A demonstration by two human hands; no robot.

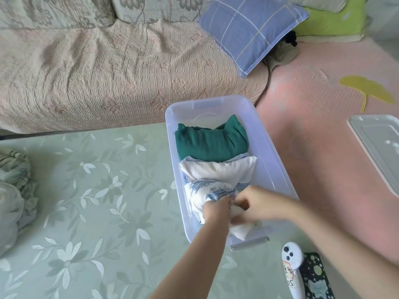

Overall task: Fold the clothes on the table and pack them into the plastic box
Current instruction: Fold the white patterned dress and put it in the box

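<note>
Currently both hands inside plastic box [269, 160], at near end. Left hand [216, 209]: fingers curled into blue-printed garment [207, 190], gripping it. Right hand [254, 203]: fingers bent, pinching same garment's pale edge just beside left hand; motion blur, finer detail unreadable. I note box sits at table [97, 190] right edge, three folded items in row: green garment [211, 141] far, white garment [220, 171] middle, printed one nearest. Unfolded clothes [13, 190] heaped at table's left edge. Lid [380, 145] lies apart, right.

Soft, even daylight, faint shadows; hands [233, 207] motion-blurred, edges bowed by the wide lens.
</note>
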